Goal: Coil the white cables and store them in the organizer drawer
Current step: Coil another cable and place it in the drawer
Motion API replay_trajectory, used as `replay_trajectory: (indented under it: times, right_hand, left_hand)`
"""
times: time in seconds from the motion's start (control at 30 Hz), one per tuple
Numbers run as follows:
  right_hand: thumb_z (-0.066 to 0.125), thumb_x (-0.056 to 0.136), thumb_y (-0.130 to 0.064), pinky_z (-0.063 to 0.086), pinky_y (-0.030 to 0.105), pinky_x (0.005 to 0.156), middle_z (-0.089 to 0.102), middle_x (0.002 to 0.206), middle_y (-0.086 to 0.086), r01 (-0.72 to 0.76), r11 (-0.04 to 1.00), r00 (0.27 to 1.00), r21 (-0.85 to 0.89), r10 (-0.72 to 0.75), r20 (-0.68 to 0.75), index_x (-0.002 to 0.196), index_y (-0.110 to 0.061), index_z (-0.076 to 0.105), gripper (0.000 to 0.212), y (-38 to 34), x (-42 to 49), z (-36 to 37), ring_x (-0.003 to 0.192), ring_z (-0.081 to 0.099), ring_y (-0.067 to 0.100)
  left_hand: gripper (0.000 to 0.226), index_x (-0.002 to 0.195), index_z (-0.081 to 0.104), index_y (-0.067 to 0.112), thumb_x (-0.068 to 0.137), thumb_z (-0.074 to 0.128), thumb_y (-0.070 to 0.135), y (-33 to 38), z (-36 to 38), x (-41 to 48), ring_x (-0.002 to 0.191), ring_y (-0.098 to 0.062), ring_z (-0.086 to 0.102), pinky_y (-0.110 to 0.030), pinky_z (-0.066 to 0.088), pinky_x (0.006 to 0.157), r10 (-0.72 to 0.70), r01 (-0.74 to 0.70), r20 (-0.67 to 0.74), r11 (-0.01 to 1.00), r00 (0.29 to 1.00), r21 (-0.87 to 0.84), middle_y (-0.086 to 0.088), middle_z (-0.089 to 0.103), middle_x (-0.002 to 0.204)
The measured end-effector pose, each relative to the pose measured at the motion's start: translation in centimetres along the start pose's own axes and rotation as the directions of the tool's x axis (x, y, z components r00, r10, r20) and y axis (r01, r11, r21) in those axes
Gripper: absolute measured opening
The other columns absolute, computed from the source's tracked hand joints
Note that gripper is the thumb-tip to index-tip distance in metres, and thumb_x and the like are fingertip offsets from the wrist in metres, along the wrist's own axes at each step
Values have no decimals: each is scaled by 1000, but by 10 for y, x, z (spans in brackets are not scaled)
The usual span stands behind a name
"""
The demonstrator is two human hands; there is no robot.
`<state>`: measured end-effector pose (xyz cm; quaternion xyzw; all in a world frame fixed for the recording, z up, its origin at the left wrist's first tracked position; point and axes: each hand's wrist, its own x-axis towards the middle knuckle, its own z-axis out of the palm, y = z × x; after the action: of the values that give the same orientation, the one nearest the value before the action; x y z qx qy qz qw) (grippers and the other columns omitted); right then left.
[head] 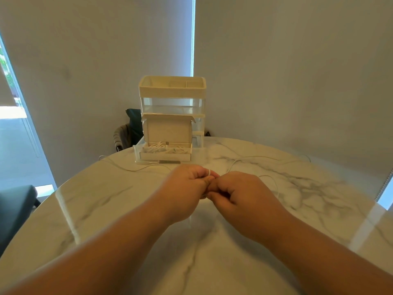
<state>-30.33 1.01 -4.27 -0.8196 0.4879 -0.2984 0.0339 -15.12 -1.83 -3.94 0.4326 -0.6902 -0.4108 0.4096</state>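
My left hand [187,188] and my right hand [240,192] meet knuckle to knuckle above the middle of the marble table [106,199]. Both are closed on a thin white cable; one loop of it wraps my left forefinger [208,173]. The cable's loose length [251,160] trails right and back across the table. Another white cable [136,169] lies to the left by the organizer. The cream and clear organizer [172,96] stands at the table's far edge, its bottom drawer [148,160] pulled out. In the drawer sits an open cardboard box [168,128] holding coiled white cables [161,148].
A dark chair with a grey garment [127,133] stands behind the table to the left of the organizer. Another dark seat [14,205] is at the left edge. Grey blinds hang behind, with bright window strips at left and right.
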Motion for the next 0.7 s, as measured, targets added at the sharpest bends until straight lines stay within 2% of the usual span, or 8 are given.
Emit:
replay_trajectory:
  times: [0.07,0.13,0.27,0.4,0.53,0.6,0.67,0.7]
  right_hand:
    - [58,92,-27,47,25,74,68,87,-18,6,1000,1000,0,-6,12,97,-39,73,19,1,0,0,84,57,2]
    - [59,91,-27,47,26,74,67,83,-20,15,1000,1000,-5,-15,12,92,-38,74,19,1,1,0,84,57,2]
    - [61,89,-19,37,8,69,56,66,-37,35,998,999,44,-34,-18,82,-37,74,23,0,1,-1,81,54,-12]
    - [58,90,-19,37,10,69,64,73,-27,33,999,999,21,-32,-23,80,-34,74,24,4,3,-1,84,56,-3]
    - [58,90,-22,34,9,66,52,66,-29,39,999,998,-21,-40,-45,80,-34,73,21,6,3,-3,82,52,-3]
    - [57,89,-27,32,9,64,49,65,-28,29,999,998,-45,-32,-59,82,-35,73,19,7,3,-3,77,50,-4]
    - [56,88,-31,31,11,63,51,67,-24,17,999,997,-48,-20,-69,83,-34,73,18,9,3,-3,74,49,-5]
    - [57,87,-31,33,12,63,54,69,-21,14,999,997,-45,-17,-70,82,-33,73,17,10,4,-2,75,50,-3]
  left_hand:
    - [22,91,75,7,97,53,7,-3,0,0,53,2,56,-10,43,52,-32,32,15,999,999,5,9,64,59]
    - [25,84,72,4,97,52,11,-5,0,0,52,-2,53,-12,42,50,-64,64,21,998,998,28,7,60,56]
    - [30,75,65,4,98,48,13,-2,0,-1,50,-3,50,-13,42,49,-104,104,61,994,993,16,1,58,58]
    - [34,71,60,12,99,45,25,-1,-1,-1,58,-10,51,-25,42,62,-89,94,123,995,988,-41,-1,54,61]
    - [21,78,61,14,97,52,10,-3,-7,0,54,6,51,-7,39,57,20,-46,156,985,988,167,13,53,64]
    - [4,85,62,12,86,61,8,-3,-8,1,60,2,50,-12,40,62,-5,-37,262,987,965,154,9,54,67]
    - [20,92,62,8,72,61,12,-6,-10,3,70,-10,49,-28,41,69,-38,16,306,997,951,73,1,55,73]
    - [22,92,63,12,70,60,15,-8,-10,5,74,-12,49,-33,41,71,-31,6,319,997,947,77,2,55,75]
